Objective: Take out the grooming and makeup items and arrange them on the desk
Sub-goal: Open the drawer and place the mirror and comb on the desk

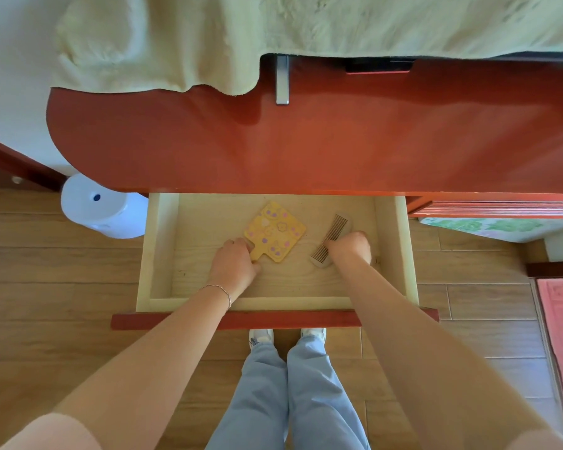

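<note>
Both hands reach into the open pale wooden drawer (158, 251) below the red table (306, 151). Left hand (233, 266) fingers pinch the handle of a flat yellow square hand mirror with pastel stickers (275, 232); right hand (351, 246) fingers curl around a grey fine-toothed plastic comb (329, 240). Risk: the thin handle pinch may slip, or either item may catch the table edge on lifting.
</note>
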Demonstrator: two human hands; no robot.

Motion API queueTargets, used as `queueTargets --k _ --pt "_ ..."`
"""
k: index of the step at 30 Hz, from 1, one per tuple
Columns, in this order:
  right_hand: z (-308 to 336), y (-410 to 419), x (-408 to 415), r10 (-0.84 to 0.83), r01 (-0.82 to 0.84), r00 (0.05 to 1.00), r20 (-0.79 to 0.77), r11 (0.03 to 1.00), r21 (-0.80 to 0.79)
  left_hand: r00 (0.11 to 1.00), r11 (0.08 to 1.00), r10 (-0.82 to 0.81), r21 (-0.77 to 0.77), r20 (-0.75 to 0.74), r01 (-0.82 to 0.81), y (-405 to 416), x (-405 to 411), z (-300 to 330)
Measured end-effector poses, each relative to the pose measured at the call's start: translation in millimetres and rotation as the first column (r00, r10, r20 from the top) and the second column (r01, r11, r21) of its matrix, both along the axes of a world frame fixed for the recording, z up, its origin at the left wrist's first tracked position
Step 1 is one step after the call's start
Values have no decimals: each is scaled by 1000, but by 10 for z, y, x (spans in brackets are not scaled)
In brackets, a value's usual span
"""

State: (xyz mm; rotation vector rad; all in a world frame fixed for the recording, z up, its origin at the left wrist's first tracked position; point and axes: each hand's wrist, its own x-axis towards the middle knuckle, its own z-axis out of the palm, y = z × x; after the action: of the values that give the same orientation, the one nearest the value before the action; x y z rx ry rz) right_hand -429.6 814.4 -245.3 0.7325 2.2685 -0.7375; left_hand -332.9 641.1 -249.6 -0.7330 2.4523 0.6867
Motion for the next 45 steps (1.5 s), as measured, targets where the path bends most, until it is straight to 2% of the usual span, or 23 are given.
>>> queueTargets --k 3,5,8,10,14,18,22,26,31,35,36,39,40,43,45 --pt "9 25 -24 -51 55 997 61 996 -70 996 987 85 134 17 -87 -16 7 41" --pt "25 54 -26 -52 61 996 67 989 -138 992 952 119 277 48 -128 -27 7 97" --pt "74 100 -12 -41 54 997 70 980 -192 964 804 248 535 97 -260 -59 17 178" --pt "147 133 15 -27 40 998 58 972 -233 934 702 336 628 123 -335 -72 20 243" --pt "301 263 93 -49 65 997 55 935 -347 954 658 261 697 146 -286 -68 19 437" --pt "534 476 141 -18 37 999 50 908 -417 969 559 188 794 160 -239 -134 -4 651" --pt "916 708 165 3 30 998 60 836 -547 984 505 100 845 149 -179 -193 -49 906" --pt "1203 893 62 -31 11 999 -21 776 -630 996 479 74 874 49 -79 -138 -136 1156" --pt "1447 915 -269 -126 -5 982 -138 719 -695 965 442 250 896 -83 -37 88 -379 1422" --pt "1540 836 -569 -172 0 970 -170 700 -714 878 323 477 936 -33 -141 274 -688 1571" --pt "1559 798 -639 -197 20 968 -158 682 -731 859 340 510 927 -43 -155 324 -774 1596" --pt "1587 673 -833 -240 68 963 -122 653 -755 843 488 527 851 -109 -195 465 -1001 1591" --pt "1579 642 -893 -250 84 962 -108 650 -755 833 494 544 841 -102 -220 507 -1061 1579" --pt "1542 566 -1092 -260 102 959 -109 681 -725 791 434 611 850 -35 -298 610 -1219 1523" --pt "1511 525 -1224 -264 111 958 -109 697 -709 794 473 607 821 -40 -320 663 -1313 1471"
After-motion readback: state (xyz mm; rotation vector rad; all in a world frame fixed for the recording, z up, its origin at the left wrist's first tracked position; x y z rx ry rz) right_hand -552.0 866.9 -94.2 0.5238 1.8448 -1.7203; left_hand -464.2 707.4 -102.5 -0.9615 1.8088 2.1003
